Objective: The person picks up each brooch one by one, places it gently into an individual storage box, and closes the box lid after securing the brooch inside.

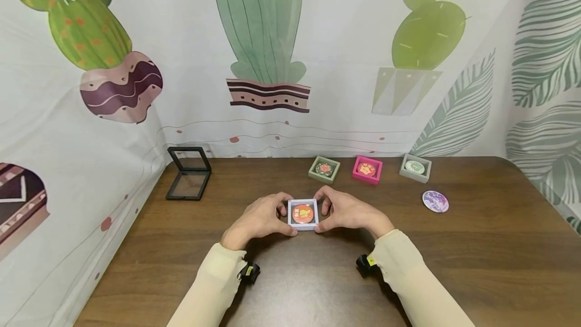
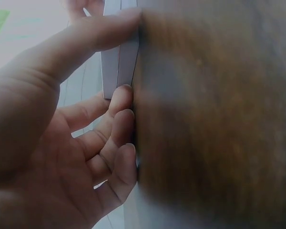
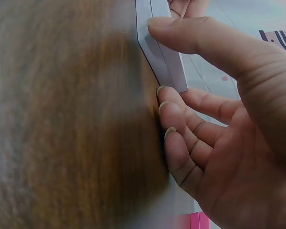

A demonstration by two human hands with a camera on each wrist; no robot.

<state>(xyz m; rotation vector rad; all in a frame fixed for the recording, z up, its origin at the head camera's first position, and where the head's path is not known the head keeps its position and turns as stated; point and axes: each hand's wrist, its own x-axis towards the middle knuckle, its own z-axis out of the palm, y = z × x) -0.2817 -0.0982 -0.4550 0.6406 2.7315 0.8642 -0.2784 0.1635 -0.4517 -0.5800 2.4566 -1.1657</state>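
A pale lavender square display case [image 1: 303, 227] with a round red-orange badge [image 1: 302, 213] behind its clear window sits at the middle of the table. My left hand [image 1: 263, 216] grips its left side, thumb at the near corner and fingers at the far one. On the opposite side my right hand [image 1: 350, 210] holds it the same way. In the left wrist view, the thumb lies across the case's side wall [image 2: 126, 67], with curled fingertips low by the tabletop. The right wrist view shows the thumb on the case's edge [image 3: 169, 69] and fingers bent beneath the corner.
Along the back stand a green case [image 1: 324, 180], a magenta case [image 1: 366, 179] and a grey-green case [image 1: 414, 177], each with a round badge. A loose purple badge [image 1: 435, 201] lies at right. An opened black case [image 1: 183, 198] stands at back left, near the cloth backdrop [image 1: 190, 64].
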